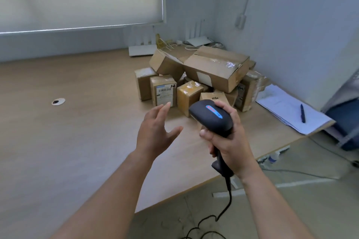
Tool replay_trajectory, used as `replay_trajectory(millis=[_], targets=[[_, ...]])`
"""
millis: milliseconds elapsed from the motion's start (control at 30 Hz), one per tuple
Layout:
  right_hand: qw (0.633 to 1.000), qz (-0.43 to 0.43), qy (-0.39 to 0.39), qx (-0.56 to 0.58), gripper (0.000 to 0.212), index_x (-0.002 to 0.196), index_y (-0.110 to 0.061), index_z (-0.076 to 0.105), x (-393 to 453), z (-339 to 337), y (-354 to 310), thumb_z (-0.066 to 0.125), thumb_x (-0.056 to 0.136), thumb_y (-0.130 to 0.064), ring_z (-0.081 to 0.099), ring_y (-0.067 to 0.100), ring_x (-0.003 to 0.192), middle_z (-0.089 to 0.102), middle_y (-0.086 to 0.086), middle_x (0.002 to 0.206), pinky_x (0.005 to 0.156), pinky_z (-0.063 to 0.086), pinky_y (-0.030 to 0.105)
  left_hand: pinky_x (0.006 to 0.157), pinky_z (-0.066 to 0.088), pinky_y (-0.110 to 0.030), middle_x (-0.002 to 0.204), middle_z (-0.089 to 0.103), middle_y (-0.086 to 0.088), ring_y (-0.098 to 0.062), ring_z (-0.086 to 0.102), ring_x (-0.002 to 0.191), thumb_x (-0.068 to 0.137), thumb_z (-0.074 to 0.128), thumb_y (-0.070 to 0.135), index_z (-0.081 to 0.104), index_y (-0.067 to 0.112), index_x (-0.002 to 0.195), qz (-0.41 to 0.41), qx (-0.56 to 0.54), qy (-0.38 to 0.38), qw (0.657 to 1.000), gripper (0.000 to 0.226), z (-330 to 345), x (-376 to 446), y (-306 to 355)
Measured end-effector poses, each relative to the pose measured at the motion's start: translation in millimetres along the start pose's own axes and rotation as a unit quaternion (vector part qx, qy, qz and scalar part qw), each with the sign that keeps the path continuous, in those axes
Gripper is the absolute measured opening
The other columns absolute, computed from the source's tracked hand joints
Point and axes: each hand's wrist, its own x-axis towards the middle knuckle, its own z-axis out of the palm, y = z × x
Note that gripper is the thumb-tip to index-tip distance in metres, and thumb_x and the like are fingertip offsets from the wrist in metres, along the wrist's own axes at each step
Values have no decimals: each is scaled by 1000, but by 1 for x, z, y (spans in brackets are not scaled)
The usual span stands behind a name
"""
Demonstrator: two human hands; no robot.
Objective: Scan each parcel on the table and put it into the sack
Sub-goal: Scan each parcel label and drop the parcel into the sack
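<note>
Pale walls and a drawn blind are filling the top of the frame, and below them the wooden table (77,132) is carrying your whole backlog: the parcels (196,81) are lying in a loose heap right of centre, big cartons tipped over the small ones, probably dumped there rather than sorted. You are gripping the scanner (210,116) in your right hand (228,141), fingers curled round the handle and thumb lying along its near side, with the head pointing up the frame at the heap, so it is ready to read a label the moment one is turned to it; its cable is trailing off toward the bottom edge. Your left hand (155,132) is hovering over the table just short of the pile, fingers straight and spread, thumb held wide, touching nothing and holding nothing. It is lining up with the labelled box (164,93) at the front of the heap, whose barcode is facing you, which looks like the easiest first pick. No sack is showing anywhere, so you are likely at the very start. Papers (291,108) with a pen (302,112) are resting at the right.
</note>
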Motion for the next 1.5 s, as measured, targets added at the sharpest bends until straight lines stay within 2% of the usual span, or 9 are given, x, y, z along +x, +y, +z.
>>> replay_trajectory(millis=[133, 233, 367, 667, 867, 967, 1100, 1300, 1500], targets=[[1000, 0, 20, -6, 63, 125, -42, 50, 17, -22, 4, 73, 75, -11, 49, 22, 48, 56, 19, 110, 46, 45, 28, 107, 36, -35, 150, 33, 0, -18, 29, 138, 85, 64, 48, 27, 26, 149, 15, -4, -6, 1000, 78, 15, 27, 15], [1000, 5, 26, -1, 65, 130, -34, 47, 28, -43, 12, 72, 82, 3, 50, 19, 48, 59, 13, 98, 45, 45, 28, 106, 36, -36, 152, 31, 1, -17, 26, 139, 85, 61, 52, 25, 28, 149, 8, 1, -23, 1000, 78, 30, 43, 29], [1000, 15, 12, -3, 66, 131, -31, 46, 48, -77, 21, 68, 83, 9, 49, 17, 47, 56, 15, 100, 46, 45, 26, 108, 37, -39, 152, 30, 1, -18, 25, 140, 85, 58, 57, 24, 30, 149, -16, 12, -35, 999, 78, 53, 64, 53], [998, 41, -28, 27, 66, 126, -37, 49, 95, -153, 53, 67, 83, 10, 46, 23, 46, 60, 6, 85, 44, 44, 30, 107, 34, -40, 155, 24, -2, -21, 22, 141, 81, 54, 68, 17, 30, 151, -122, 75, -66, 987, 88, 114, 104, 106], [997, 55, -43, 42, 67, 126, -39, 48, 112, -186, 72, 69, 83, 8, 47, 22, 48, 58, 10, 99, 45, 46, 29, 104, 35, -42, 152, 27, -9, -29, 24, 139, 74, 53, 76, 21, 30, 146, -193, 121, -87, 970, 91, 148, 120, 133], [996, 59, -43, 52, 67, 126, -40, 49, 115, -198, 78, 69, 83, 8, 47, 22, 48, 56, 10, 93, 45, 45, 29, 98, 39, -42, 144, 34, -12, -31, 31, 132, 71, 51, 80, 27, 28, 143, -232, 147, -115, 954, 91, 161, 124, 137], [994, 63, -50, 69, 67, 124, -43, 50, 114, -203, 82, 72, 82, 4, 47, 21, 48, 55, 8, 85, 45, 44, 30, 92, 44, -40, 131, 40, -12, -28, 38, 123, 75, 56, 69, 27, 31, 143, -265, 124, -122, 948, 83, 160, 122, 133], [990, 71, -80, 94, 68, 121, -49, 51, 106, -180, 77, 70, 84, 5, 48, 23, 49, 58, 12, 100, 45, 45, 31, 91, 47, -42, 126, 38, -9, -27, 40, 119, 68, 65, 64, 23, 37, 142, -300, 96, -137, 939, 88, 131, 98, 112], [986, 60, -127, 92, 69, 124, -47, 50, 88, -133, 63, 69, 84, 6, 48, 26, 51, 57, 13, 107, 45, 45, 34, 89, 48, -42, 113, 33, -6, -30, 44, 114, 66, 72, 55, -5, 47, 142, -319, 78, -148, 933, 109, 83, 49, 76]])
